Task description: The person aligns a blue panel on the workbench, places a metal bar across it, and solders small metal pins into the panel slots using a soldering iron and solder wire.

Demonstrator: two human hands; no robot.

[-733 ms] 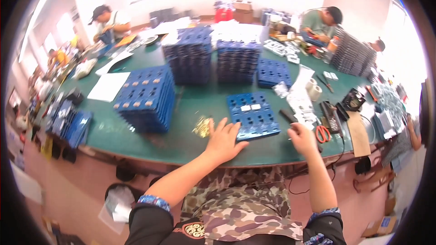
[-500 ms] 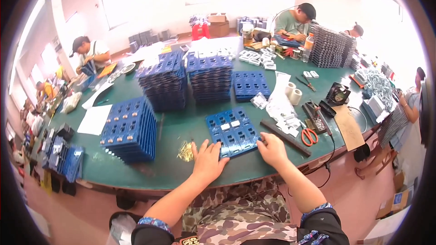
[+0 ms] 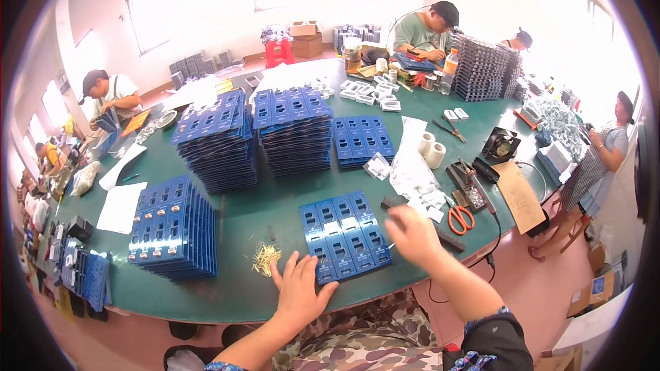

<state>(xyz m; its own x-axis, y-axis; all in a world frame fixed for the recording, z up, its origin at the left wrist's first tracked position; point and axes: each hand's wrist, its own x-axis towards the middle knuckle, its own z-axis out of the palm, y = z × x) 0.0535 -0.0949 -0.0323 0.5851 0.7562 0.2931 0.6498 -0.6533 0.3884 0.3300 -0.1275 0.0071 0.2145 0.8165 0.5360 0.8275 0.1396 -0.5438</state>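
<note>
A blue circuit-board panel (image 3: 345,233) with rows of dark cutouts and two small white parts lies flat at the table's near middle. Beside its lower left corner rests my left hand (image 3: 300,290), fingers spread, fingertips at the panel's edge. My right hand (image 3: 418,239) is over the right edge, its fingers bent together; whatever they hold, if anything, is too small to make out. Beneath that hand runs a dark flat bar (image 3: 450,240), partly covered. Loose yellow metal pins (image 3: 265,259) form a small heap left of my left hand.
Blue panels stand in a near-left stack (image 3: 172,227) and taller stacks (image 3: 292,130) behind. On the right lie orange-handled scissors (image 3: 460,218), a soldering iron (image 3: 481,189), white rolls (image 3: 434,154) and pliers (image 3: 450,130). Co-workers sit around the table, one at the far side (image 3: 426,34).
My view has shifted, so the table appears lower and further left. My right hand has lifted from the panel's right edge toward the dark bar; my left stays at the panel's left corner.
</note>
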